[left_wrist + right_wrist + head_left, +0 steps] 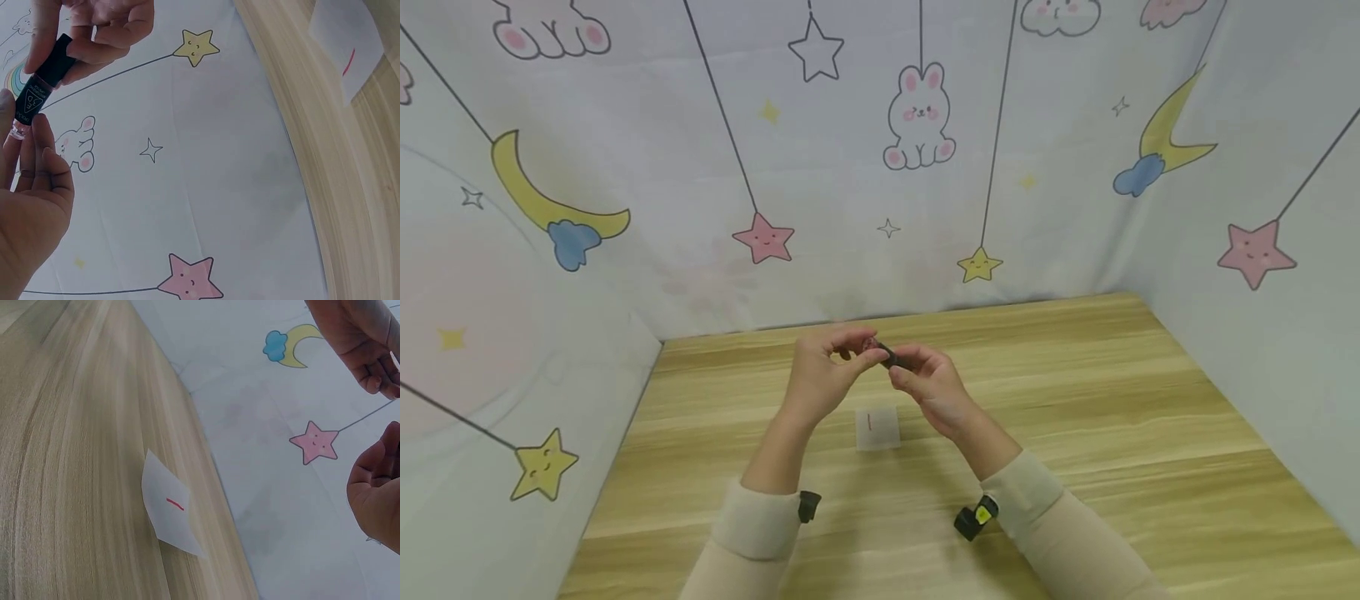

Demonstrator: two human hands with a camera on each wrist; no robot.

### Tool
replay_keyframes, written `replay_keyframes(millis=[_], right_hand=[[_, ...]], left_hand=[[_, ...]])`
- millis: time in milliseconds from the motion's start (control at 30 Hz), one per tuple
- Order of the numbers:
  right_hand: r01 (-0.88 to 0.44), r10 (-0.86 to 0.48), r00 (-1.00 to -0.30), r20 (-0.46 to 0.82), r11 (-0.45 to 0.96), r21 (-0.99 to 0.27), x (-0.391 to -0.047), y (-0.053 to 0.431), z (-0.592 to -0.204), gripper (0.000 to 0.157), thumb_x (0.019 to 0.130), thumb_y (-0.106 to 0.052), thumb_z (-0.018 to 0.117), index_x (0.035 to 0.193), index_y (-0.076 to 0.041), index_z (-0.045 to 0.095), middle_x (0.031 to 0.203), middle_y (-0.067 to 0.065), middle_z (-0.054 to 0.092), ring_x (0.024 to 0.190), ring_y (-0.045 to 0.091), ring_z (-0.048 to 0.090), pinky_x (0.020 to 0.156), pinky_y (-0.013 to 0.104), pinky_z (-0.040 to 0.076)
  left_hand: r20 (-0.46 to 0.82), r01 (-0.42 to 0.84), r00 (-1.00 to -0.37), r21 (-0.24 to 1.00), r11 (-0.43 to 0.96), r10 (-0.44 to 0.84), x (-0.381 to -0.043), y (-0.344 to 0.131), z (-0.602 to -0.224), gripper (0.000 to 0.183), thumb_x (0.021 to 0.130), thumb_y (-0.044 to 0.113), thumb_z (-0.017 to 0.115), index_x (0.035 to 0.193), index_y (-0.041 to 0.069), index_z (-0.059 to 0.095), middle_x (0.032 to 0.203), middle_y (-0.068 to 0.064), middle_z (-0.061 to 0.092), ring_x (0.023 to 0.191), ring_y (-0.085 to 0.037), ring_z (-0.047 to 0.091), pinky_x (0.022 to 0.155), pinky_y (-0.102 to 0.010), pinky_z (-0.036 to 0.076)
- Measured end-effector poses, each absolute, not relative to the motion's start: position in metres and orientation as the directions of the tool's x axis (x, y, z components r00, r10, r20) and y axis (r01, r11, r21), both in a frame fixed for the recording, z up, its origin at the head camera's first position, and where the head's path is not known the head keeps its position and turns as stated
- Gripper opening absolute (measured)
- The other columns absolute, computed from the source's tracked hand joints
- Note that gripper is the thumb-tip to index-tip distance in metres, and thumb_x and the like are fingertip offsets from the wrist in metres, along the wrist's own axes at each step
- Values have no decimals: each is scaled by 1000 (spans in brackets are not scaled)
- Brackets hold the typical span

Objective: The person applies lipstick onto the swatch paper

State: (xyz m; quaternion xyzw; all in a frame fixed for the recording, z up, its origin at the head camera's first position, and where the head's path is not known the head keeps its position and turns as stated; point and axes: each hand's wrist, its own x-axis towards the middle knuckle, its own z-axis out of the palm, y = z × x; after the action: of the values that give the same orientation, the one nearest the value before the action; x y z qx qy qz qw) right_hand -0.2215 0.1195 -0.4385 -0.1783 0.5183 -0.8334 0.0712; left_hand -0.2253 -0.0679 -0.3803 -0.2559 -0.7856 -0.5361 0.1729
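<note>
Above the table, both hands meet on a small lip gloss tube (34, 97) with a black body bearing pale print and a clear pinkish end. My left hand (823, 371) pinches the clear end between thumb and fingers. The black cap end is gripped by my right hand (936, 387), which also appears at the top of the left wrist view (109, 31). The tube slants between the two hands. In the right wrist view both hands show at the right edge, and the tube is out of sight. Below them lies a white paper square (877, 428) with a short red stroke.
The wood-grain table (1075, 433) spreads around the paper. A white cloth backdrop (850, 183) with cartoon stars, moons and rabbits stands behind and at both sides. Small black cameras (976, 517) sit on both wrists, beside beige sleeves (760, 521).
</note>
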Motion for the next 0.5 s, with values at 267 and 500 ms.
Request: replay_keyframes(millis=[267,500], right_hand=[[-161,-247,-941,230,-269,-949,-223,128,-449,18,93,-6,73,110,-11,69,106,-2,68,99,11,62,86,24,53],[-321,-245,-926,288,105,-941,-226,140,-454,23,92,-7,75,114,-3,70,107,2,71,97,17,64,88,35,53]], left_hand=[[510,550,-835,792,265,207,-228,-58,-394,25,85,16,83,105,2,78,86,-1,74,81,-14,66,72,-28,51],[385,429,-898,874,230,212,-232,-43,-409,31,86,22,83,111,4,76,87,2,75,82,-13,67,76,-29,49]])
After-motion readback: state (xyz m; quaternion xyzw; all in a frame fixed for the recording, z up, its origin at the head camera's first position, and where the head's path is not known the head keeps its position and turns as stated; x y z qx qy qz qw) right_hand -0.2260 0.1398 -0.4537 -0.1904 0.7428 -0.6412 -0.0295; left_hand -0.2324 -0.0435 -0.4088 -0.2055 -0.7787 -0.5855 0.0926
